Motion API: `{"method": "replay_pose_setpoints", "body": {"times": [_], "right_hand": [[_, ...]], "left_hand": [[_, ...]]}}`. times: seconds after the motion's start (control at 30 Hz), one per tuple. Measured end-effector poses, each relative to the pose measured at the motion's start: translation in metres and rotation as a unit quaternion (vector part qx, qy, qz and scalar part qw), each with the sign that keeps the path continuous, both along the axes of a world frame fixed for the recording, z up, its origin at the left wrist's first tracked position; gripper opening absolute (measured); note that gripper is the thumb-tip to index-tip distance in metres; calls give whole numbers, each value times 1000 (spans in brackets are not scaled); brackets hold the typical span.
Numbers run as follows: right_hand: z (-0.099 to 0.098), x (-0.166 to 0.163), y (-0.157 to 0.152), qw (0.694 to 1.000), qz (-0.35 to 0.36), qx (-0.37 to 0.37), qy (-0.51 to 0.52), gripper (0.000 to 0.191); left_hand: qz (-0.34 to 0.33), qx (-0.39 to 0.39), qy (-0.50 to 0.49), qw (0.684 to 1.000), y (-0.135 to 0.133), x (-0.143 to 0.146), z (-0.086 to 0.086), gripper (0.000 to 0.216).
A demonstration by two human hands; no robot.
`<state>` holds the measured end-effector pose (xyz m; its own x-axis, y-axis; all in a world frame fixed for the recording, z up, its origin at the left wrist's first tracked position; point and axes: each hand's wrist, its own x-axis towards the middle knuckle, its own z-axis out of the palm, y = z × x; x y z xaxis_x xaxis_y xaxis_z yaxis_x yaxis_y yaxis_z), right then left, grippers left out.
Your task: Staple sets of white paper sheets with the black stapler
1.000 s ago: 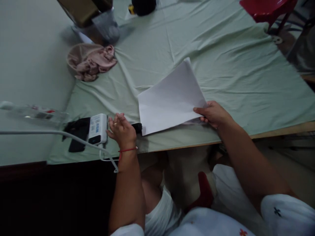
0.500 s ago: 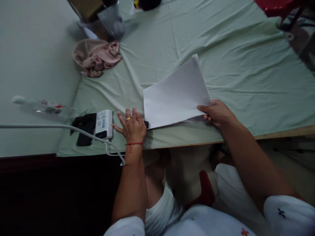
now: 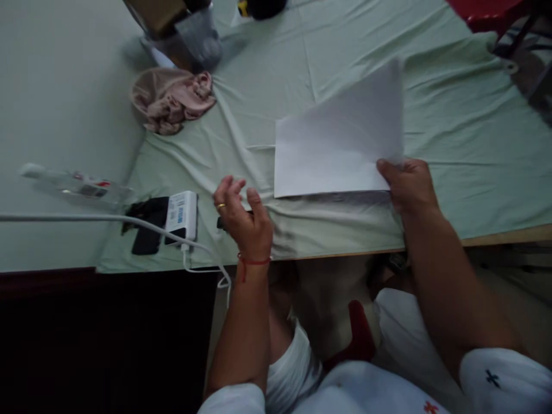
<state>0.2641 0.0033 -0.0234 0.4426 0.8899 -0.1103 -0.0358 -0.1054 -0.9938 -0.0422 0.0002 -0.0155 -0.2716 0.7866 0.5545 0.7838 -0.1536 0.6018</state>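
Observation:
White paper sheets [image 3: 336,144] are gripped at their near right corner by my right hand [image 3: 411,184], thumb on top and fingers underneath. The sheets tilt up at the far right, and their near edge casts a shadow on the cloth. My left hand [image 3: 248,221], with a ring and a red string on the wrist, is turned up on its side to the left of the paper. Its fingers are loosely bent and apart, and it holds nothing. Partly hidden behind it, a small black object [image 3: 221,223] lies on the cloth; I cannot make out its kind.
A pale green cloth [image 3: 452,172] covers the table. At left are a white power bank [image 3: 183,213] with a cable, a dark phone [image 3: 147,240] and a clear bottle [image 3: 86,187]. Farther back lie a pink cloth [image 3: 181,103] and a plastic container [image 3: 198,46]. A red chair [image 3: 487,14] stands far right.
My right hand has moved the paper right and away from me, raising its far right corner. My left hand has lifted from beside the paper and turned over, uncovering part of the black object.

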Motion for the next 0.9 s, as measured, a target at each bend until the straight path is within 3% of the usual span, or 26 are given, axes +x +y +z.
{"method": "replay_pose_setpoints", "body": {"times": [0.1, 0.2, 0.33, 0.4, 0.47, 0.63, 0.77, 0.9], "right_hand": [[7, 14, 4, 994, -56, 13, 88, 24], [15, 27, 1, 986, -92, 1, 142, 23], [15, 38, -6, 987, -52, -9, 154, 23], [10, 39, -9, 990, -11, -9, 144, 25], [4, 41, -9, 992, 19, -5, 125, 28], [-6, 43, -5, 996, 18, 20, 88, 26], [-7, 44, -1, 998, -17, 56, 35, 24], [-7, 45, 3, 997, -43, 43, 42, 24]], "left_hand": [[-77, 10, -105, 991, -5, 24, 2, 30], [-101, -6, -270, 958, -3, 39, 1, 39], [-139, -117, -479, 859, 3, 37, 4, 56], [-179, -182, -532, 807, 4, 34, 7, 63], [-209, -226, -543, 781, 4, 33, 8, 58], [-204, -250, -484, 813, 5, 39, -6, 31], [-195, -195, -478, 834, 7, 45, -17, 31], [-171, -204, -480, 836, 8, 47, -15, 39]]}}
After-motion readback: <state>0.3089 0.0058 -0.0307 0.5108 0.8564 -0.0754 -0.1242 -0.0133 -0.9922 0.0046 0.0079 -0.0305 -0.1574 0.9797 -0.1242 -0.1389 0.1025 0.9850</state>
